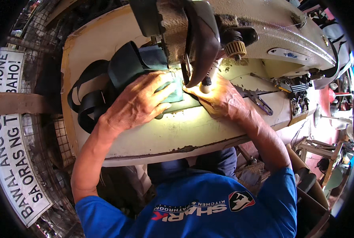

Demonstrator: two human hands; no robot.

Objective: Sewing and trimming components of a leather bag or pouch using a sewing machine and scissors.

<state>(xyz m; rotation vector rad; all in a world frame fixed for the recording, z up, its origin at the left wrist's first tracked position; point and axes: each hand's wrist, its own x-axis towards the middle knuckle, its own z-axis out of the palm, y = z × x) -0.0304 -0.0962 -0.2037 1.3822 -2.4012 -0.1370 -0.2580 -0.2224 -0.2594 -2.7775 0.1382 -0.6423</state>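
Observation:
Beneath the head of an industrial sewing machine [202,39], a dark green piece [176,94] lies in the lamplight at the needle area. My left hand [139,99] lies over it from the left, fingers spread and pressed on its surface. My right hand [220,101] is at its right side, thumb reaching to the piece and fingers bent at its edge, partly hidden by the machine. The attached-looking dark green panels [123,63] bunch behind my left hand, with loops of black strap [87,119] beside them; whether they join the piece I cannot tell.
Right of my right hand are black thread snips [263,105], a screwdriver [282,85] and small metal parts [299,103]. The worn table edge [189,152] runs before me. A wire mesh with a white sign [14,166] stands at left, a wooden frame [316,146] at lower right.

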